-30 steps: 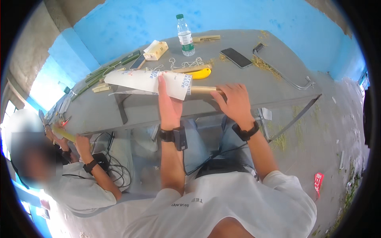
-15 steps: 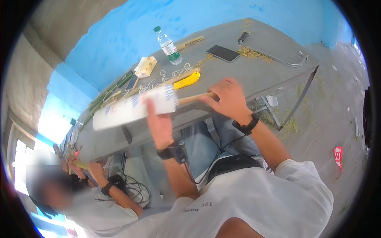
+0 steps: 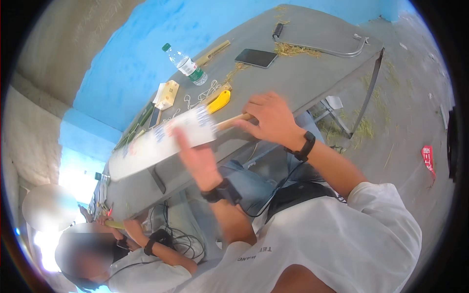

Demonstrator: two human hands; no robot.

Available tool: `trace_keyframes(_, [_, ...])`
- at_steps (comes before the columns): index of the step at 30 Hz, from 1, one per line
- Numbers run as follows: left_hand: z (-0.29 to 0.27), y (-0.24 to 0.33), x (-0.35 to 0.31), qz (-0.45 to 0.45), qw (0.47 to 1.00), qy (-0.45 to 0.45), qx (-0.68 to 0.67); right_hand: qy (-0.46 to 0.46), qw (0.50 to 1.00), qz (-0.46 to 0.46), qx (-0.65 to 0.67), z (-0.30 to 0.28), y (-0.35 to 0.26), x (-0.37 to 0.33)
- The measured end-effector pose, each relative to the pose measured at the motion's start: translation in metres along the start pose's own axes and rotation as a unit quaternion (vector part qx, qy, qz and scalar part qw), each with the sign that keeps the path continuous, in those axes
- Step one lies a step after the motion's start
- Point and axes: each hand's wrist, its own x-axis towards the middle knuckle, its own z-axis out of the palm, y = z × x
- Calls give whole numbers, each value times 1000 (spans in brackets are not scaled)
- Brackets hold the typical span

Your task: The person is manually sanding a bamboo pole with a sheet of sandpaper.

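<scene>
My left hand point(image 3: 199, 162), partly blurred, is closed on a white sheet point(image 3: 149, 144) with printed blue marks, its thumb lying on top. From the sheet's right end comes a thin bamboo stick point(image 3: 233, 121). My right hand point(image 3: 273, 118) wraps its fingers round that stick near the outer end. How the sheet lies about the rest of the stick is hidden. Both hands are over the near edge of a grey table point(image 3: 308, 78). Just beyond the sheet lies a yellow-handled tool point(image 3: 219, 102), its other end covered.
On the table are a water bottle point(image 3: 188, 67), a tissue pack point(image 3: 167, 94), a dark phone point(image 3: 256, 57), white string point(image 3: 207, 92), a bow-shaped saw frame point(image 3: 332, 51) and straw-coloured shavings point(image 3: 295, 50). At lower left another person's hand point(image 3: 134, 229) holds a yellow-green stick.
The view has shifted, so the table things sit further left and higher. My hands keep their hold on the sheet and the stick.
</scene>
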Motion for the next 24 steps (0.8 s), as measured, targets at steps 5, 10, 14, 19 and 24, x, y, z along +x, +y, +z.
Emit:
trace_keyframes(5, [-41, 43, 17, 34, 996, 82, -15, -19, 999, -10, -35, 7, -1, -1])
trace_keyframes(10, [-36, 13, 9, 5, 996, 86, -5, -4, 999, -8, -40, 6, -2, -1])
trace_keyframes(14, [-42, 19, 11, -32, 998, 37, 43, -8, 999, 5, -37, 3, -1, -1])
trace_keyframes(19, [-66, 49, 22, 47, 996, 67, 36, -9, 1000, -3, -28, 3, -1, -2])
trace_keyframes(24, [-59, 40, 14, 70, 997, -3, -21, -17, 999, 9, -29, 5, -2, -2])
